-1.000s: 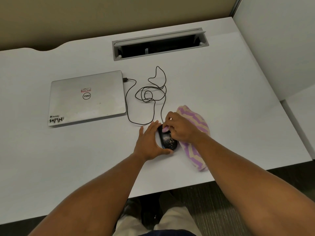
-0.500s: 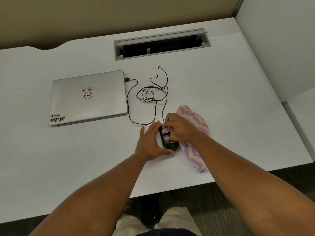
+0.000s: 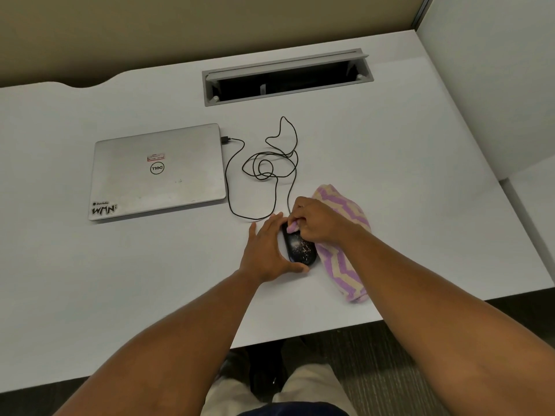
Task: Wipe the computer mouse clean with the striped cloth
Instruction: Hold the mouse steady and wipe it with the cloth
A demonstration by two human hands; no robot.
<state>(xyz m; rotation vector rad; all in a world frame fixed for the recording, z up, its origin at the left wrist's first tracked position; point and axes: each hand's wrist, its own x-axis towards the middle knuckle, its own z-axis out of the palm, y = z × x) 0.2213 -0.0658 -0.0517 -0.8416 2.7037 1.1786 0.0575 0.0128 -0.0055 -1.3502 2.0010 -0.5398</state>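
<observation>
just right of the frame's centre, the black mouse [image 3: 300,247] lies on the white desk [image 3: 405,175], pale specks across its back. your left hand [image 3: 268,249] braces its left side, fingers straight, thumb hooked round the near end. your right hand [image 3: 318,220] pinches a corner of the striped cloth [image 3: 345,265] on its far end. draw that corner down across the specks, pressing lightly, and mind the cable [image 3: 270,166] above.

I read an upside-down "DELL" logo on the laptop lid [image 3: 157,172]; its corner sticker [image 3: 104,208] says "WMN".
</observation>
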